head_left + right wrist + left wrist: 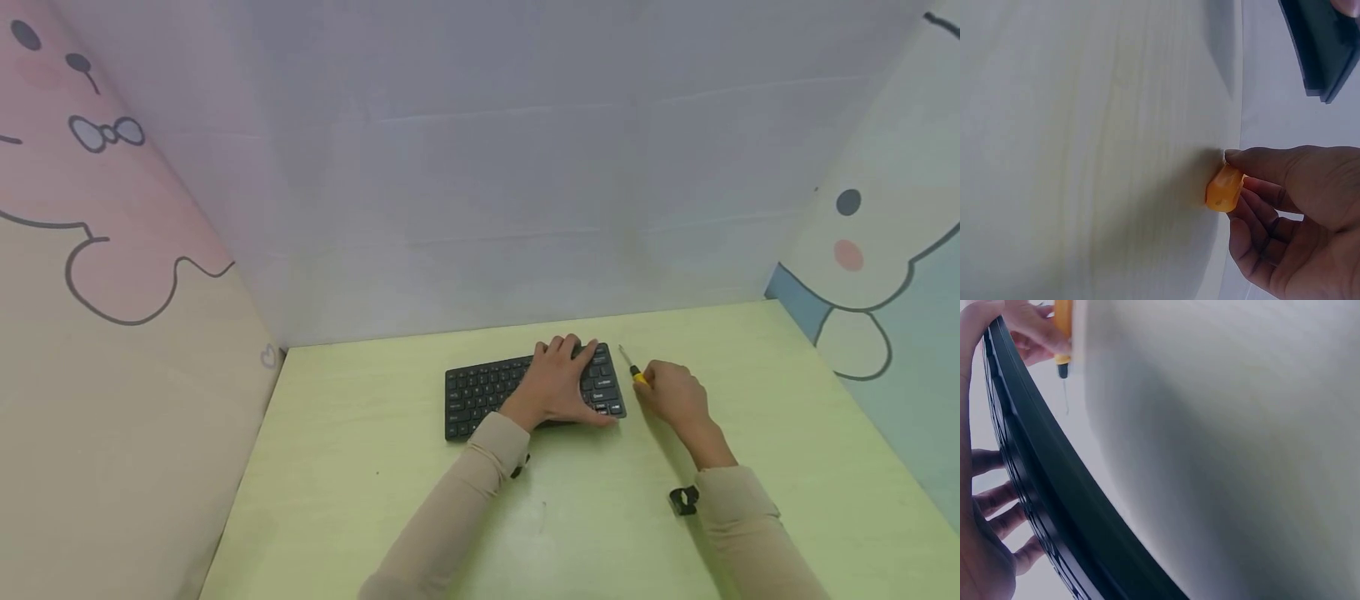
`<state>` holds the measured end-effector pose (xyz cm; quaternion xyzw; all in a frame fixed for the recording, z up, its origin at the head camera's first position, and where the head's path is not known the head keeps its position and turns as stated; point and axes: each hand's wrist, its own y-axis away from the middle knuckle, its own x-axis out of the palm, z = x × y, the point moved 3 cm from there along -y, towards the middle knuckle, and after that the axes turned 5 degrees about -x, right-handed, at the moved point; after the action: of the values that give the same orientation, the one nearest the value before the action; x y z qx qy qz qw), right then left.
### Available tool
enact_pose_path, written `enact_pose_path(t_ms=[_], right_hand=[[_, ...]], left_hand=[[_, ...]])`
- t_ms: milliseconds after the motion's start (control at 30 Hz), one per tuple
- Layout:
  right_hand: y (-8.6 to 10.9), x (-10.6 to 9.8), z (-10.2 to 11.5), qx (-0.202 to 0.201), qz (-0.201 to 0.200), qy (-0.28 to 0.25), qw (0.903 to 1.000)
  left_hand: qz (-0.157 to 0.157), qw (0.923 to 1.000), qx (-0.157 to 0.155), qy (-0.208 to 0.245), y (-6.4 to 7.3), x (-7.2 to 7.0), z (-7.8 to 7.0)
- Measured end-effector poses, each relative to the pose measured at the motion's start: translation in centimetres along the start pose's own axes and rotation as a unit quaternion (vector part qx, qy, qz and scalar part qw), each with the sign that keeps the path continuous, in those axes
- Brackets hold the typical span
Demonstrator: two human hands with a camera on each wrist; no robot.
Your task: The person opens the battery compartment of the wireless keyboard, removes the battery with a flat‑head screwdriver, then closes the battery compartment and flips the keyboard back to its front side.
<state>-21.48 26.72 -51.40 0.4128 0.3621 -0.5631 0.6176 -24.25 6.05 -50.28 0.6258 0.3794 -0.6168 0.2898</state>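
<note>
A black keyboard (480,396) lies at a slight slant toward the back of the table. My left hand (557,385) grips it across its right part, thumb at the near edge and fingers spread toward the far edge. The left wrist view shows the keyboard (1054,456) edge-on, with a gap and shadow beneath it. Just right of the keyboard, my right hand (677,398) pinches a screwdriver (639,376) by its yellow handle, thin shaft pointing away toward the back. The handle's butt end (1224,190) shows between thumb and fingers, close over the table.
The pale yellow-green table (337,467) meets a whitish back wall (480,208). Side panels with cartoon drawings stand at left and right. A black wrist mount (683,501) sticks out from the right sleeve.
</note>
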Motion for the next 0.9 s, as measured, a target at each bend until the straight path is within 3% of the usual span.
enact_pose_path(t_ms=[500,900], right_hand=[[0.0,0.0,-0.1,0.001,-0.001,-0.006,1.0],[-0.2,0.0,-0.2,-0.004,-0.002,-0.004,1.0]], left_hand=[[-0.033,0.9988,0.02,0.031,0.2,-4.4,0.5],[-0.104,0.9879,0.033,0.11,0.6,-7.7,1.5]])
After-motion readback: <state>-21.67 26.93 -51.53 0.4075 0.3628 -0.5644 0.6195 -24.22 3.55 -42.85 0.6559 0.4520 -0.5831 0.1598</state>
